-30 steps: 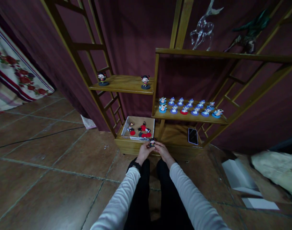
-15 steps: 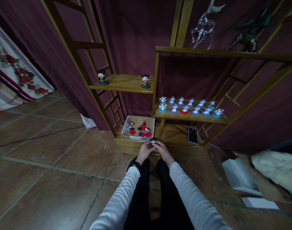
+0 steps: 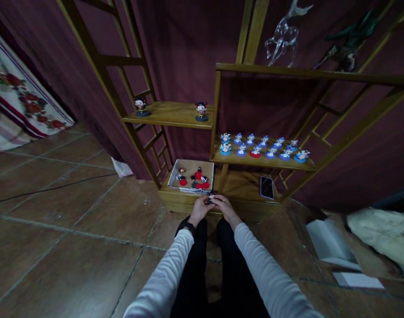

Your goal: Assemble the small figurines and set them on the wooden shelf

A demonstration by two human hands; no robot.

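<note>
A small dark-haired figurine [image 3: 211,196] is held upright between my two hands, just in front of the low shelf. My left hand [image 3: 201,209] grips it from the left, and my right hand [image 3: 223,206] pinches it from the right. Right behind my hands, an open cardboard box [image 3: 171,176] holds several red and black figurines [image 3: 199,176], some lying down. Two similar figurines stand on the upper left shelf [image 3: 175,115]: one at its left end [image 3: 141,107], the other at its right end [image 3: 201,111].
Several blue, purple and red-based figurines [image 3: 240,150] line the right shelf [image 3: 235,159]. A phone [image 3: 266,187] lies on the bottom board. A glass deer [image 3: 284,39] and a dark green sculpture [image 3: 345,46] stand on top. White sheets [image 3: 332,245] and a pale cloth bundle [image 3: 380,234] lie at right.
</note>
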